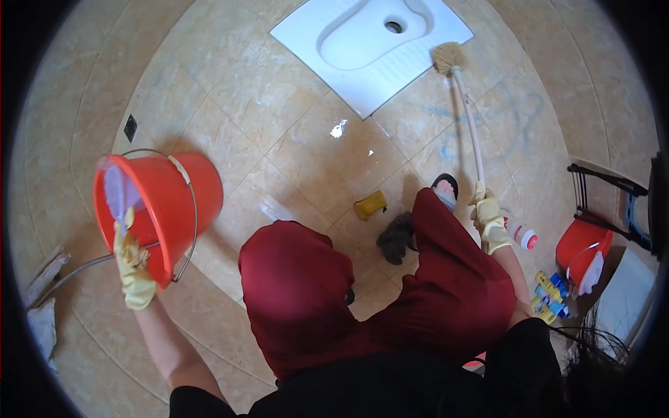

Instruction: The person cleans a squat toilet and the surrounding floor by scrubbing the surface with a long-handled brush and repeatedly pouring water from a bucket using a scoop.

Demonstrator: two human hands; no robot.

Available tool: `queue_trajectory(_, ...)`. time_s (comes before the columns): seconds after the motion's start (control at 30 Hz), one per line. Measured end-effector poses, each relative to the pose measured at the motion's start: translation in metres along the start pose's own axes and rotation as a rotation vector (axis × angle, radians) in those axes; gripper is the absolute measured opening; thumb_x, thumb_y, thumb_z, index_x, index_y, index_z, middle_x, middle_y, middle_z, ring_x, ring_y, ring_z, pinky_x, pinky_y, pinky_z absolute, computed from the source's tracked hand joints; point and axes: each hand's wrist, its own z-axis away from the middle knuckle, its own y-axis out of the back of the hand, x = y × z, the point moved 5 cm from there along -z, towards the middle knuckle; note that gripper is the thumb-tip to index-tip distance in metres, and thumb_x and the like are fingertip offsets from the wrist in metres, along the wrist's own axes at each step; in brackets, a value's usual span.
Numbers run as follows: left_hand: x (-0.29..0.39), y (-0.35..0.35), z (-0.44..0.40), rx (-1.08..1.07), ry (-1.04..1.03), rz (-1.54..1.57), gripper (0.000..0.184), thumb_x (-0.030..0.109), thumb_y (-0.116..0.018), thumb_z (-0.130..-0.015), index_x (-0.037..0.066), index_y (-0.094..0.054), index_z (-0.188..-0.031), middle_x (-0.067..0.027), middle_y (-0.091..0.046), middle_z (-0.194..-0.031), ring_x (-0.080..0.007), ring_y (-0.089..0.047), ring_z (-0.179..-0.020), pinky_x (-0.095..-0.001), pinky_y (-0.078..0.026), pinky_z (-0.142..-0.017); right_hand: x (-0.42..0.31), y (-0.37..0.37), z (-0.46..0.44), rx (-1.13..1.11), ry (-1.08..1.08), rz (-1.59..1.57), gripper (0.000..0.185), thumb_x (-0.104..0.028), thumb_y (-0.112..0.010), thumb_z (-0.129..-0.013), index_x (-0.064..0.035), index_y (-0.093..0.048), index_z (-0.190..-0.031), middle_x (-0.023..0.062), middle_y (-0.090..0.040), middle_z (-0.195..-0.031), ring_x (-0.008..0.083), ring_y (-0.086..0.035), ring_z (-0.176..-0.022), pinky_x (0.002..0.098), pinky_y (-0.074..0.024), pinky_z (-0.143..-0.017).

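Observation:
My left hand (131,261), in a yellow rubber glove, is closed on a thin pale handle (120,198) at the mouth of a large red bucket (198,202). The bucket is tilted on its side, its opening facing left, with something whitish-purple inside. My right hand (490,217), gloved too, is wrapped round the long white handle of a round brush (449,57). The bristles touch the floor at the right corner of the white squat toilet (369,76). Blue streaks (519,122) mark the tiles to the right of the handle.
A yellow sponge (370,205) and a dark cloth (396,238) lie before my knees. On the right are a white bottle with a red cap (521,233), several coloured bottles (550,298), a smaller red bucket (582,247) and a black folding frame (606,202). A hose (77,270) runs left.

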Motion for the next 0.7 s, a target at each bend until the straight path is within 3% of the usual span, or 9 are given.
queue_trajectory(0.17,0.094,0.016,0.016,0.008,-0.051,-0.065,0.060,0.019,-0.048,-0.102,0.002,-0.028,-0.156,-0.0056,-0.053,-0.148,0.0052,-0.033,-0.053,-0.0104,-0.025,-0.044,0.002,-0.002,-0.005,0.013,0.050,0.035,0.052,-0.059,-0.045,-0.101,-0.0108,-0.058,-0.087,0.0051,-0.046,-0.049,0.0146,-0.036,-0.034,0.0322,-0.0278,-0.033)
queue_trajectory(0.3,0.148,0.000,0.019,-0.072,-0.081,-0.191,0.057,0.015,-0.049,-0.100,0.004,-0.035,-0.155,0.0033,-0.061,-0.133,0.0054,-0.033,-0.055,-0.0110,-0.025,-0.048,0.013,-0.003,-0.010,0.070,0.126,0.098,0.053,-0.052,-0.051,-0.101,-0.0023,-0.062,-0.091,0.0118,-0.057,-0.057,0.0206,-0.052,-0.042,0.0366,-0.0402,-0.042)
queue_trajectory(0.33,0.152,-0.009,0.017,-0.076,-0.058,-0.190,0.057,0.015,-0.050,-0.100,0.005,-0.036,-0.154,0.0046,-0.062,-0.130,0.0054,-0.034,-0.057,-0.0110,-0.026,-0.051,0.019,-0.004,-0.010,0.047,0.100,0.181,0.052,-0.052,-0.051,-0.101,-0.0015,-0.062,-0.097,0.0206,-0.065,-0.070,0.0317,-0.064,-0.058,0.0432,-0.0486,-0.055)
queue_trajectory(0.4,0.149,-0.030,0.002,-0.174,0.041,-0.117,0.055,0.018,-0.051,-0.101,0.006,-0.038,-0.154,0.0065,-0.064,-0.121,0.0051,-0.035,-0.059,-0.0122,-0.027,-0.052,0.029,-0.007,-0.006,0.093,0.188,0.275,0.050,-0.051,-0.051,-0.101,-0.0023,-0.062,-0.100,0.0234,-0.066,-0.075,0.0375,-0.065,-0.067,0.0464,-0.0498,-0.061)
queue_trajectory(0.47,0.147,-0.077,-0.011,-0.270,0.018,-0.189,0.051,0.023,-0.050,-0.104,0.005,-0.043,-0.151,0.0080,-0.064,-0.104,0.0044,-0.038,-0.057,-0.0132,-0.028,-0.051,0.022,-0.014,0.013,0.113,0.309,0.437,0.045,-0.049,-0.051,-0.100,-0.0052,-0.061,-0.106,0.0289,-0.068,-0.090,0.0494,-0.064,-0.090,0.0532,-0.0503,-0.077)
queue_trajectory(0.5,0.146,-0.101,-0.017,-0.318,0.004,-0.223,0.049,0.025,-0.049,-0.105,0.004,-0.045,-0.149,0.0087,-0.064,-0.095,0.0041,-0.039,-0.057,-0.0138,-0.029,-0.050,0.020,-0.016,0.021,0.118,0.306,0.431,0.045,-0.049,-0.051,-0.100,-0.0052,-0.061,-0.106,0.0289,-0.068,-0.090,0.0494,-0.064,-0.090,0.0532,-0.0503,-0.077)
queue_trajectory(0.6,0.141,-0.249,-0.022,-0.991,0.509,-0.302,0.038,0.028,-0.045,-0.107,0.002,-0.066,-0.125,0.0097,-0.056,-0.069,0.0021,-0.043,-0.053,-0.0129,-0.032,-0.048,0.025,-0.026,0.027,0.035,0.384,0.466,0.040,-0.047,-0.051,-0.100,-0.0088,-0.061,-0.108,0.0264,-0.068,-0.088,0.0469,-0.066,-0.087,0.0523,-0.0509,-0.075)
queue_trajectory(0.67,0.118,-0.313,-0.028,-0.990,0.466,-0.310,0.035,0.033,-0.054,-0.104,0.005,-0.072,-0.111,0.0103,-0.052,-0.065,0.0005,-0.034,-0.048,-0.0170,-0.026,-0.042,0.025,-0.028,0.028,0.016,0.363,0.481,0.040,-0.047,-0.051,-0.101,-0.0091,-0.062,-0.109,0.0257,-0.068,-0.089,0.0465,-0.066,-0.087,0.0520,-0.0511,-0.075)
queue_trajectory(0.7,0.119,-0.341,-0.020,-0.913,0.240,-0.415,0.034,0.033,-0.054,-0.104,0.004,-0.071,-0.110,0.0085,-0.056,-0.066,-0.0003,-0.036,-0.048,-0.0174,-0.028,-0.042,0.024,-0.029,0.029,-0.004,0.347,0.499,0.039,-0.046,-0.051,-0.101,-0.0094,-0.062,-0.110,0.0250,-0.069,-0.090,0.0461,-0.066,-0.087,0.0518,-0.0514,-0.075)
